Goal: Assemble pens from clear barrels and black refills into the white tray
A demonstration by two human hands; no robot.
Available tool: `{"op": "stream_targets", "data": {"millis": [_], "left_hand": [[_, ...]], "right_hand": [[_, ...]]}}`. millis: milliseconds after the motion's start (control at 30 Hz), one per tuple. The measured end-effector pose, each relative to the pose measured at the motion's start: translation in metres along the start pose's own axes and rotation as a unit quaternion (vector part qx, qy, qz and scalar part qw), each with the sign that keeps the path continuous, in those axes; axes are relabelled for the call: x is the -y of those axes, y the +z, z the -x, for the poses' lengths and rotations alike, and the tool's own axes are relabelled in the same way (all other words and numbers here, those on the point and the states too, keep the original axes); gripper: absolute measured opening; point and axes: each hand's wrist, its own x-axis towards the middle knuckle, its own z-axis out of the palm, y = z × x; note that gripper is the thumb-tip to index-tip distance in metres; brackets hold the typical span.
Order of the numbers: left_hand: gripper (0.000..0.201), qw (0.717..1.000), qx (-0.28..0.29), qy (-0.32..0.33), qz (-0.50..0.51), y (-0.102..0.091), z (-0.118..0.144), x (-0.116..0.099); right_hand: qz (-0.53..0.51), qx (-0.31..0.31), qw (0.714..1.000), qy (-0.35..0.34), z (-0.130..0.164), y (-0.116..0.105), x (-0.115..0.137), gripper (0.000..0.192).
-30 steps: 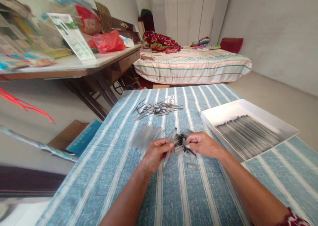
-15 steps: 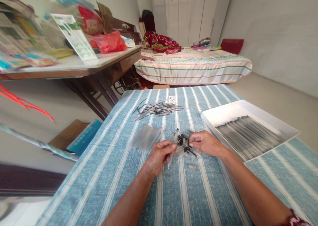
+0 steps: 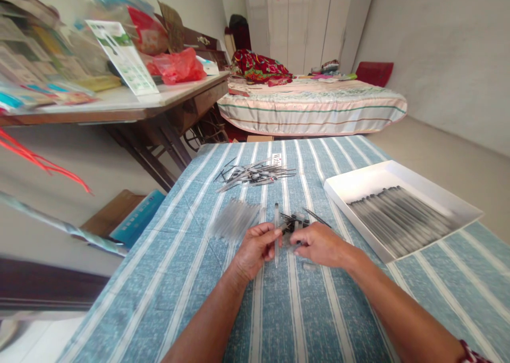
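My left hand (image 3: 253,252) pinches a slim clear pen (image 3: 276,212), held nearly upright with its dark end at the top. Fingers curled, my right hand (image 3: 321,244) is at the near side of a small heap of dark and clear pen caps (image 3: 295,222); whatever its fingertips hold is hidden. One loose clear piece (image 3: 309,266) lies on the cloth below that hand. Left of the heap, clear pen barrels (image 3: 235,218) lie side by side. Farther back is a tangled pile of thin dark refills (image 3: 255,174).
A white box (image 3: 346,182) on the right holds a row of dark pens (image 3: 398,214). Blue striped cloth (image 3: 191,294) covers the table. On the left stands a desk (image 3: 171,100) with bags and a card; a bed (image 3: 311,108) is behind.
My right hand has moved left and toward me, closer to my left hand. The pen in my left hand has turned more upright. A thin dark stick now shows behind the right hand.
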Motion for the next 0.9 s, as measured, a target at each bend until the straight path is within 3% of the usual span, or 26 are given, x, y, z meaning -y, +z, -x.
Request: {"op": "stream_targets", "data": {"millis": [200, 433, 533, 600, 667, 733, 900], "left_hand": [[0.024, 0.999, -0.015, 0.019, 0.037, 0.002, 0.0, -0.001], [0.023, 0.997, -0.022, 0.034, 0.07, 0.003, 0.001, -0.002], [0.021, 0.993, -0.027, 0.05, 0.099, 0.001, 0.001, -0.002], [0.019, 0.989, -0.031, 0.066, 0.126, -0.001, 0.0, -0.004], [0.018, 0.984, -0.035, 0.082, 0.154, -0.003, 0.0, -0.006], [0.018, 0.978, -0.042, 0.095, 0.183, -0.004, 0.0, -0.008], [0.015, 0.967, -0.052, 0.096, 0.229, -0.004, 0.0, -0.01]], "right_hand": [[0.224, 0.059, 0.973, 0.0, 0.001, 0.003, 0.024, 0.022], [0.249, 0.013, 0.968, -0.013, 0.0, 0.01, 0.02, 0.022], [0.125, -0.066, 0.99, 0.007, 0.001, 0.006, 0.013, 0.014], [-0.05, -0.108, 0.993, 0.012, 0.003, 0.001, 0.009, 0.011], [-0.25, -0.118, 0.961, 0.002, 0.004, -0.002, 0.005, 0.008], [-0.398, -0.119, 0.909, -0.01, 0.005, -0.002, 0.002, 0.009], [-0.557, -0.144, 0.817, -0.041, 0.004, 0.004, -0.002, 0.014]]}}
